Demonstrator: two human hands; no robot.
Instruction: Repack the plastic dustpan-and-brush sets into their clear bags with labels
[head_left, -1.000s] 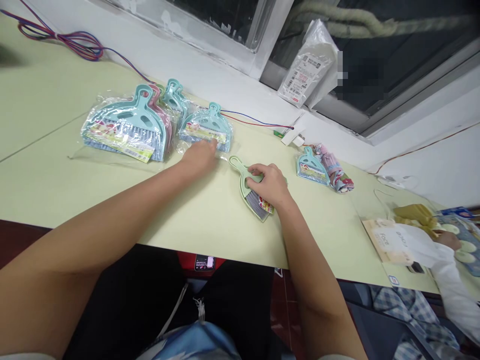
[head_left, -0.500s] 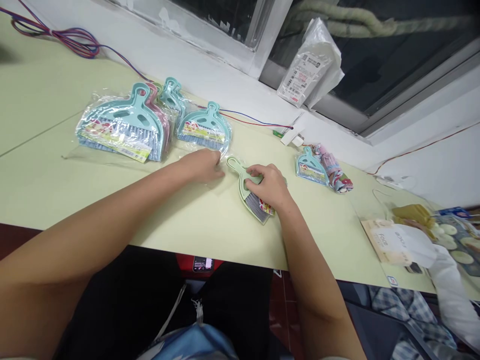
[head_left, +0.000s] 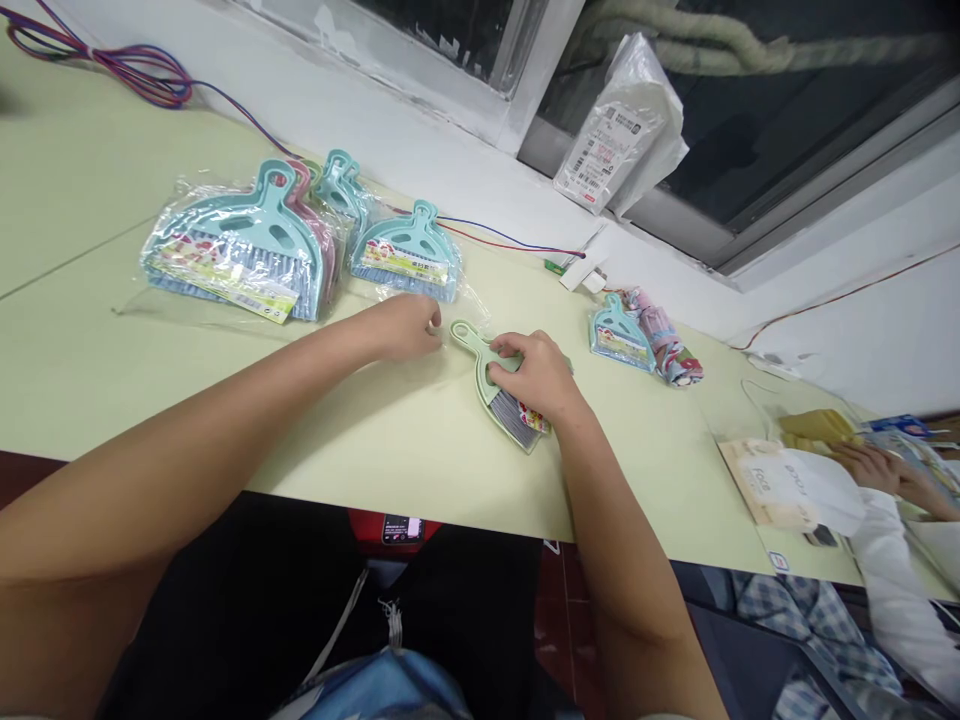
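Observation:
A light green dustpan with a grey-bristled brush (head_left: 512, 415) nested in it lies on the table, handle pointing up and left. My right hand (head_left: 536, 375) is closed over its middle, thumb and fingers gripping the body; a printed label shows beneath the palm. To the left of the handle is my left hand (head_left: 409, 328), its fingers curled in. Whether anything is pinched there I cannot make out, though clear plastic shows close by. Just behind that hand lies a wrapped blue dustpan set (head_left: 409, 258).
Several bagged dustpan sets (head_left: 232, 250) stand at the left. A small blue set (head_left: 621, 335) lies beside a patterned cloth bundle (head_left: 664, 335) at the right. Cables (head_left: 142, 75) run along the wall. Another person's hands (head_left: 874, 465) are at the far right, near a paper packet (head_left: 765, 485).
My left hand has shifted slightly left, away from the dustpan handle. My right hand stays on the green dustpan. Another person's hands have come into view at the far right.

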